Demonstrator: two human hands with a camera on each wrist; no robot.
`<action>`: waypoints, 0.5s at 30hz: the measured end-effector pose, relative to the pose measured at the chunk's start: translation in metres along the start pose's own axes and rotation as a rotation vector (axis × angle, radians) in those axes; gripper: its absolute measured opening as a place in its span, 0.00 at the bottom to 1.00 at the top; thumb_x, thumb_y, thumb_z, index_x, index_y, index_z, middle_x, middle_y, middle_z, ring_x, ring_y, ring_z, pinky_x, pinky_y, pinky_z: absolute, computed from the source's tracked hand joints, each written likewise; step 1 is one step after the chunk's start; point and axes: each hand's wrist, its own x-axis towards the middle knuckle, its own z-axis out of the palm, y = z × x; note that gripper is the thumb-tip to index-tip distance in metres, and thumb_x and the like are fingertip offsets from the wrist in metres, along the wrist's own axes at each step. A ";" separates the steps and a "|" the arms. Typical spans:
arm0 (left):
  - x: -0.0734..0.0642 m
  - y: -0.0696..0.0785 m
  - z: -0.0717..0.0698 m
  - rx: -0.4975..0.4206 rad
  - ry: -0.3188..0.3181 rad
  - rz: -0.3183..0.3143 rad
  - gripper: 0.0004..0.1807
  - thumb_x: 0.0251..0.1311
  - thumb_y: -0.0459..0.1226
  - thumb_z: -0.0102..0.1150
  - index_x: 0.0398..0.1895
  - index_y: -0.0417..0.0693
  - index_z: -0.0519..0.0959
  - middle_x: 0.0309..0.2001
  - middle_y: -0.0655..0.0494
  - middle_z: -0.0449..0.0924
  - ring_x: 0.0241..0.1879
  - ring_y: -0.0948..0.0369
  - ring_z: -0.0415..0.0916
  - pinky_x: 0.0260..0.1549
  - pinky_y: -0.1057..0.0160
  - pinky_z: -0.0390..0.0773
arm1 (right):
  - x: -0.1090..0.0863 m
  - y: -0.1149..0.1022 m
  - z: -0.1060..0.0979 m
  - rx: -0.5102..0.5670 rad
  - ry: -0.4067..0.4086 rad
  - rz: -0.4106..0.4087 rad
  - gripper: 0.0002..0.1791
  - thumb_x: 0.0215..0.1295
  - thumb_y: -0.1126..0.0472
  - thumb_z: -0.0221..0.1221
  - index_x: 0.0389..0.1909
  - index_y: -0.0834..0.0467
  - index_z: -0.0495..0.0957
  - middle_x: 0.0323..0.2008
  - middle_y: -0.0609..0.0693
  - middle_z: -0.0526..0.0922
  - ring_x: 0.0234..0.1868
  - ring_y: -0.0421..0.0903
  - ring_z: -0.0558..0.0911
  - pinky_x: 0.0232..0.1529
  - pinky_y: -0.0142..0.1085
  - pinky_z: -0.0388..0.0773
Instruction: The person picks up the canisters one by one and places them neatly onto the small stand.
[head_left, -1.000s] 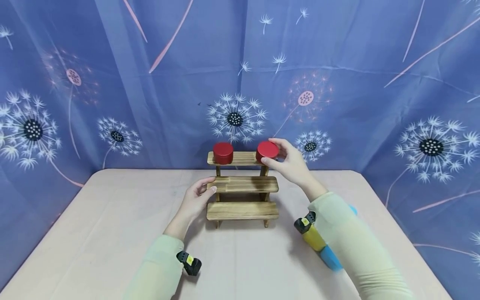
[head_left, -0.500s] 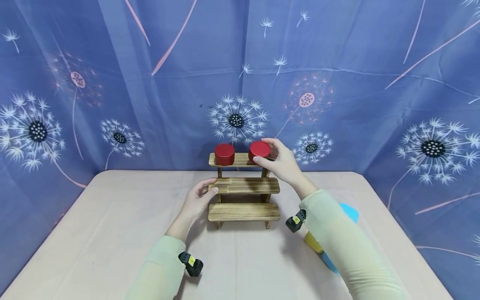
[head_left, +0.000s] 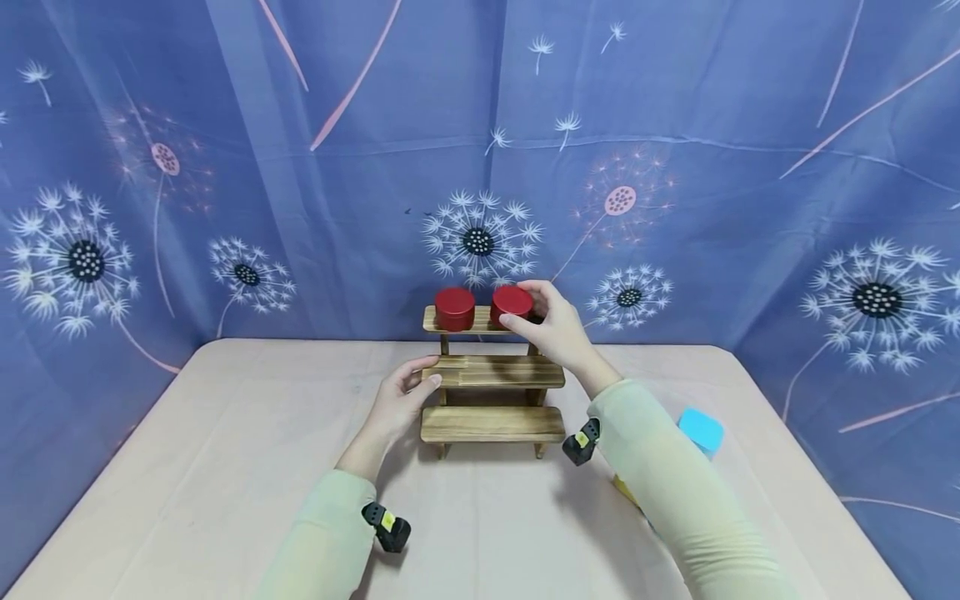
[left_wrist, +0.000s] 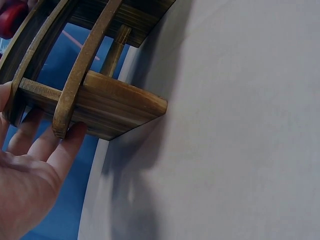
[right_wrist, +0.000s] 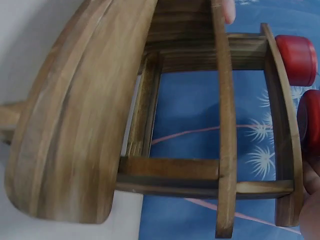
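Observation:
A three-tier wooden stand [head_left: 493, 423] stands at the middle of the table. On its top tier, toward the left end, sits a round red tin [head_left: 454, 308]. My right hand [head_left: 558, 329] pinches a second red tin [head_left: 512, 298] between thumb and fingers, at the top tier a small gap to the right of the first. Both tins [right_wrist: 296, 61] also show at the edge of the right wrist view. With thumb in front and fingers behind, my left hand [head_left: 399, 398] grips the left end of the middle tier. In the left wrist view its fingers [left_wrist: 70, 147] reach under the wood.
To the right, a light blue block [head_left: 701, 430] lies on the table [head_left: 225, 467], beside my right sleeve. A yellow piece [head_left: 625, 492] is mostly hidden under that forearm. A blue curtain [head_left: 360, 208] with dandelion print hangs close behind the stand.
My right hand has moved the second red tin leftward along the top tier, nearer the first. My left hand keeps its hold on the middle tier. More of the blue block shows.

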 end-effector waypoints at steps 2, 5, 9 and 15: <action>0.000 -0.001 0.000 0.006 0.002 0.013 0.20 0.62 0.33 0.57 0.58 0.45 0.75 0.47 0.40 0.81 0.37 0.69 0.74 0.42 0.66 0.75 | 0.000 0.000 0.001 -0.009 0.004 0.001 0.35 0.58 0.52 0.65 0.63 0.58 0.64 0.56 0.53 0.78 0.53 0.50 0.78 0.53 0.44 0.76; 0.000 -0.001 0.000 0.010 0.003 0.017 0.20 0.62 0.33 0.57 0.58 0.45 0.75 0.47 0.40 0.81 0.37 0.69 0.74 0.41 0.69 0.74 | 0.000 0.000 0.001 -0.024 0.011 0.002 0.35 0.57 0.51 0.65 0.63 0.59 0.64 0.56 0.53 0.78 0.53 0.51 0.78 0.55 0.46 0.75; 0.000 0.000 -0.001 0.009 0.000 0.004 0.20 0.62 0.34 0.57 0.58 0.46 0.74 0.51 0.39 0.80 0.43 0.67 0.76 0.46 0.68 0.74 | 0.001 0.001 0.003 -0.041 0.021 0.014 0.36 0.57 0.50 0.66 0.63 0.58 0.65 0.56 0.53 0.78 0.53 0.50 0.78 0.56 0.46 0.74; -0.001 0.001 -0.001 0.029 0.007 0.018 0.20 0.62 0.34 0.57 0.58 0.46 0.74 0.51 0.39 0.80 0.44 0.67 0.76 0.50 0.66 0.73 | 0.001 0.003 0.005 -0.038 0.035 0.017 0.36 0.55 0.49 0.67 0.63 0.57 0.65 0.55 0.52 0.79 0.53 0.50 0.78 0.56 0.46 0.74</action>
